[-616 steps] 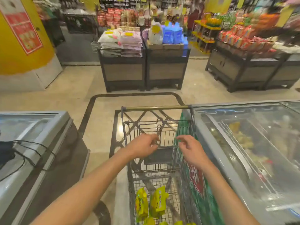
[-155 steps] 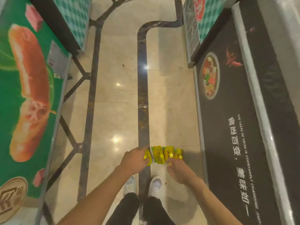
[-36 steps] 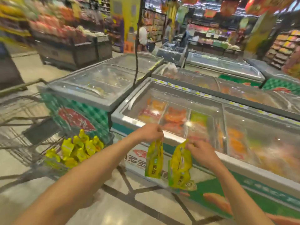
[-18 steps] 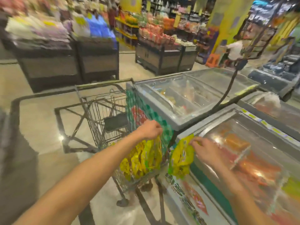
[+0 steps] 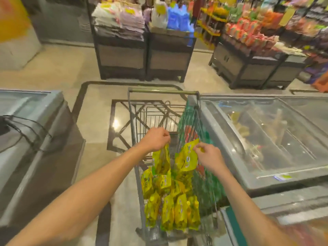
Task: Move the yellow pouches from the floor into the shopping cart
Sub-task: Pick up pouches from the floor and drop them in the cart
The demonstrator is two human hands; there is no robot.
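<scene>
So we're holding two yellow pouches over the shopping cart [image 5: 140, 110] right now, one per hand. The left hand [image 5: 156, 140] is pinched shut on the top edge of the left pouch [image 5: 161, 161], letting it dangle straight down, and the right hand [image 5: 208, 156] is gripping the right pouch [image 5: 187, 158] by its upper corner with fingers curled closed, the pouch tilting a bit. Both are hanging just above the pile of pouches [image 5: 170, 201] already sitting in the basket, at roughly 6 o'clock from our hands. Half a second ago we were still swinging around from the freezers with the cart off at 10 o'clock, and a few seconds back we were scooping these off the floor; now we're squared up dead on to the cart, so our guess is the drop is basically next, just let go and they land on the heap. No pouches showing on the floor [image 5: 99, 132] in this view, though we can't see behind us. Floor is glossy beige tile with dark inlaid lines. A chest freezer [image 5: 266, 139] with a glass lid is touching the cart at 3 o'clock, another freezer [image 5: 35, 139] is sitting apart at 9 o'clock, and display stands [image 5: 143, 55] stacked with goods are off at 12 o'clock.
</scene>
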